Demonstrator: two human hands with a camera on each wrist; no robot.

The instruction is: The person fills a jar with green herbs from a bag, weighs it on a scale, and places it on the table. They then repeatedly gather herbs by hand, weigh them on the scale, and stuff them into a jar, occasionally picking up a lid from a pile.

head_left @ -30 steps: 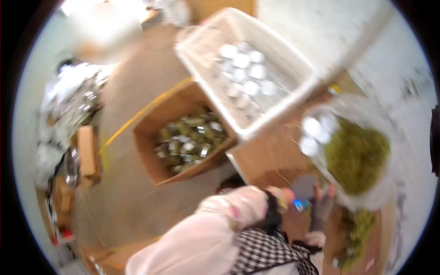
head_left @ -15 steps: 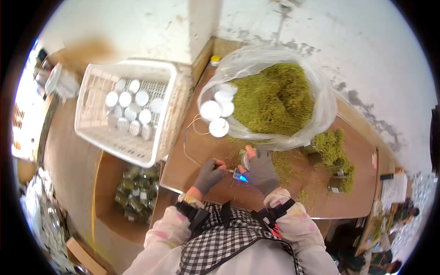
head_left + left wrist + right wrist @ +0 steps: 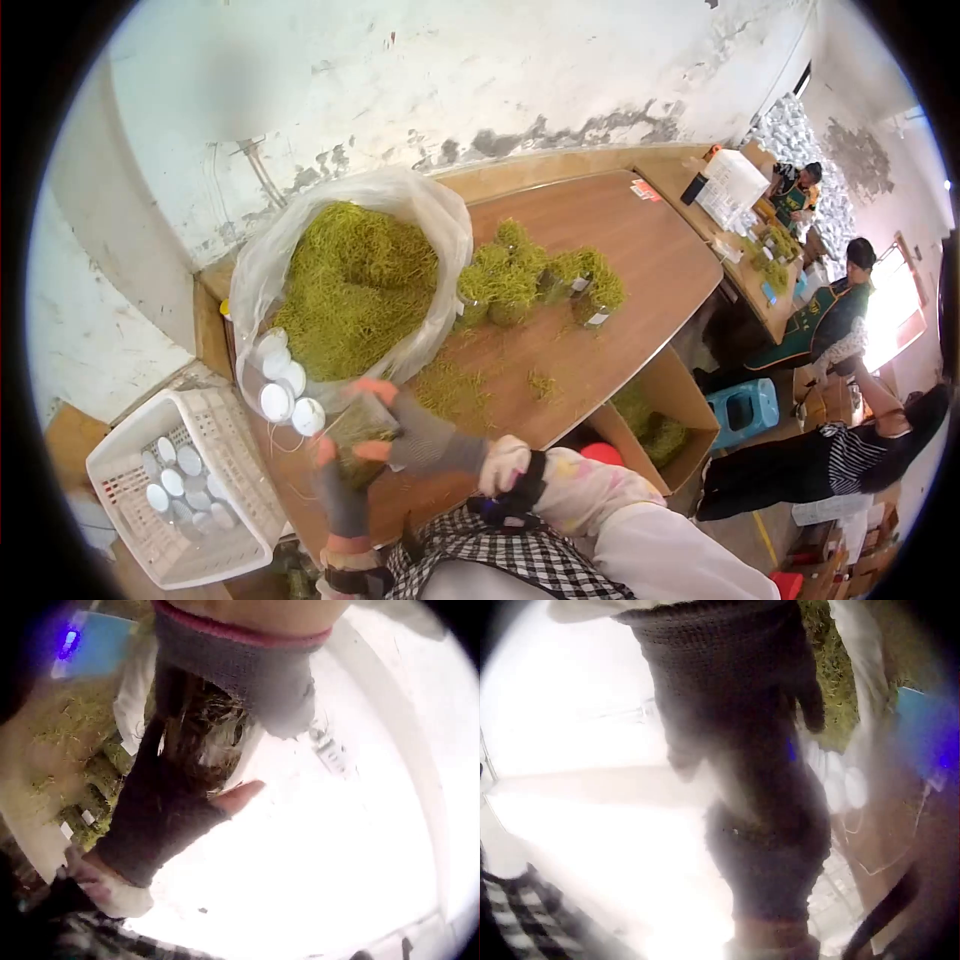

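Both hands, in grey fingerless gloves, hold a clear jar [image 3: 358, 425] of greenish-brown moss between them, over the near left part of the table. My left hand [image 3: 342, 495] grips one side of it. From the other side my right hand [image 3: 435, 438] wraps it, fingers and thumb spread around the glass. Moss strands show through the jar [image 3: 214, 739] in the left wrist view. The right wrist view is dark and blurred around the jar. A flat light-blue thing [image 3: 101, 637] with a bright blue light lies near the hands in the left wrist view.
Beyond the hands stands a plastic bag [image 3: 457, 235] heaped with moss [image 3: 365, 270]. White lids [image 3: 277, 402] lie by it. Moss-topped jars [image 3: 510, 290] stand on the table [image 3: 640, 255]. A white basket [image 3: 235, 430] is left; a cardboard box [image 3: 690, 400], blue stool [image 3: 750, 412] and people are right.
The head view has swung right. My left hand, beside the blue-lit thing half a second ago, has joined my right hand on the jar.
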